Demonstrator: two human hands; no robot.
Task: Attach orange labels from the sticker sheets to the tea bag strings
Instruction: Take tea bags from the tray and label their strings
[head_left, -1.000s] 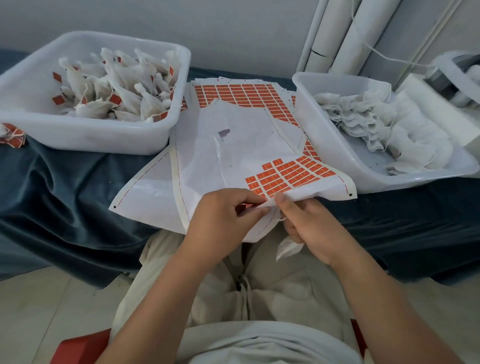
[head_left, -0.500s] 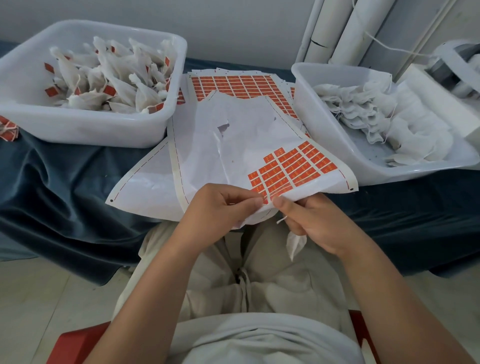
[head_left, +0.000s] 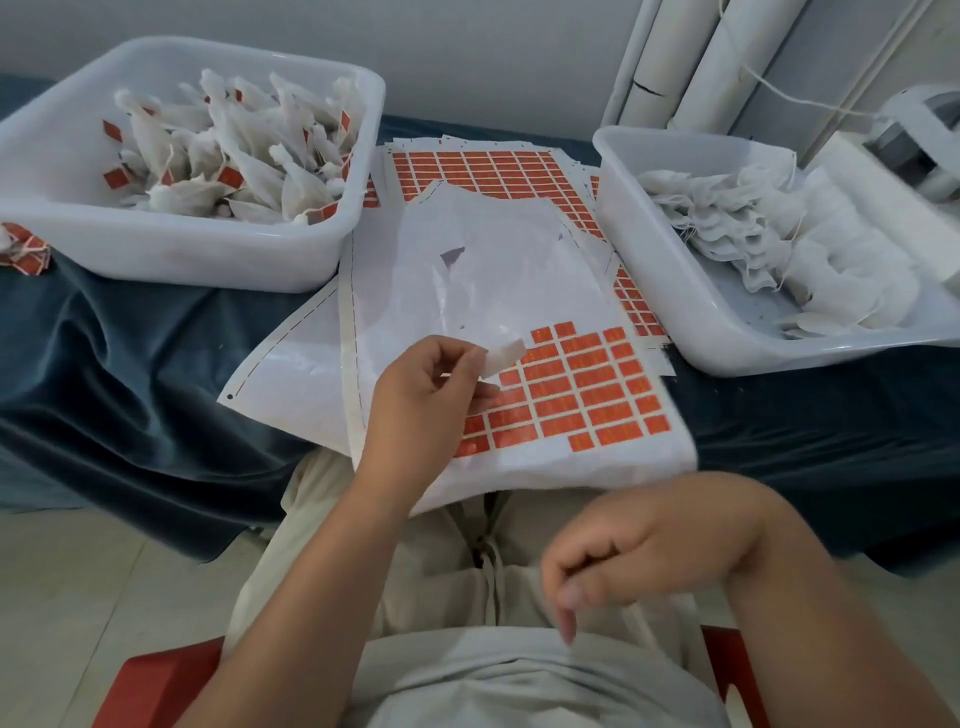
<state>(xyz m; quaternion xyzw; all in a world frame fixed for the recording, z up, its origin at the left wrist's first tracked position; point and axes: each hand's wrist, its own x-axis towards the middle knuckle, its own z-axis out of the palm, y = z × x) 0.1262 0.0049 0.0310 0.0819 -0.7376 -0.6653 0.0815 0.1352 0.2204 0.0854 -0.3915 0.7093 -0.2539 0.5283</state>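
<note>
My left hand (head_left: 431, 400) pinches a peeled label (head_left: 503, 355) between thumb and fingers, pale backing side up, just above the sticker sheet (head_left: 467, 270). That sheet lies over the table edge with a block of orange labels (head_left: 576, 395) at its near right. My right hand (head_left: 639, 551) is low over my lap, blurred, fingers curled. A pale strip under it looks like the tea bag (head_left: 641, 623) it holds. Its string is too blurred to make out.
A white bin (head_left: 182, 254) at the left holds several labelled tea bags (head_left: 228, 156). A white bin (head_left: 727, 348) at the right holds unlabelled tea bags (head_left: 727, 223). More sticker sheets (head_left: 483, 166) lie between them on the blue cloth (head_left: 130, 364). White pipes (head_left: 675, 52) stand behind.
My left hand has lifted up and left with a peeled label. My right hand has let go of the sheet edge and dropped to my lap. The sheet now lies flat.
</note>
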